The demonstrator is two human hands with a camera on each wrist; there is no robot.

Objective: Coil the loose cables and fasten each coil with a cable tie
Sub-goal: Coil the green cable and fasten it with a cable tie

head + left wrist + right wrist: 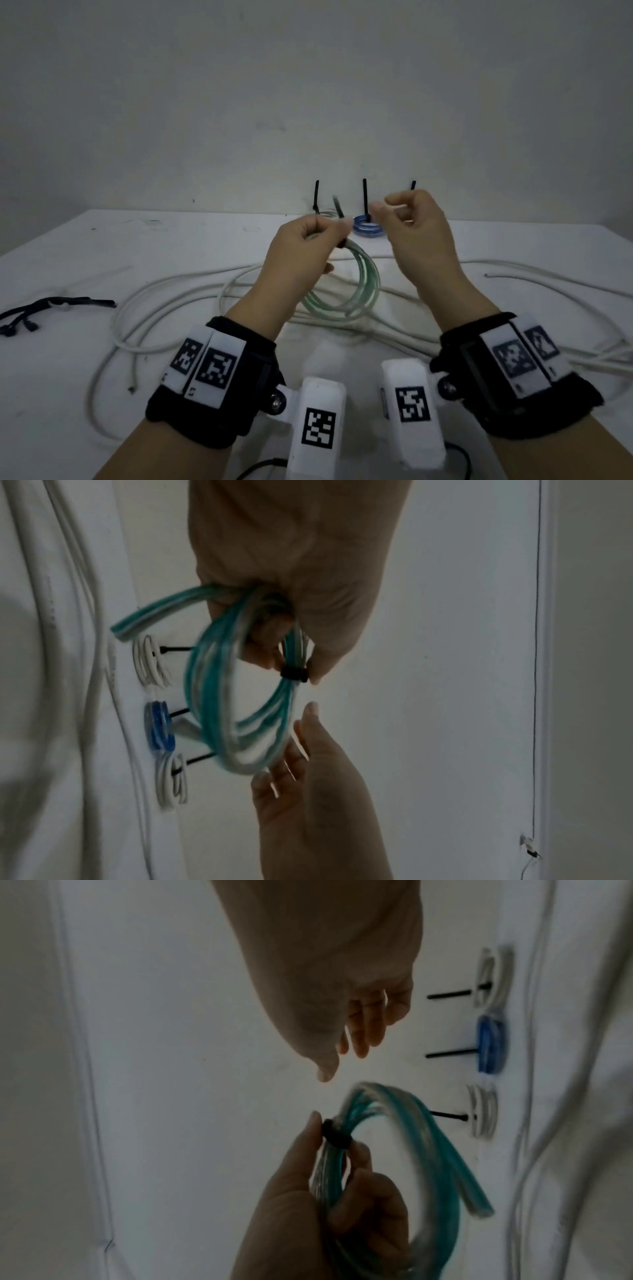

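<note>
Holding green coil (346,284) at its black tie (294,673): left grip (301,246) clamped; right grip (416,233) loosely curled, empty

The green coil (219,691) in the left hand (301,246) looks like glossy, translucent plastic, bound by a matt black plastic tie (294,673). Under both hands, smooth white-sheathed cables (164,301) lie on the matt white desk (68,394).
</note>
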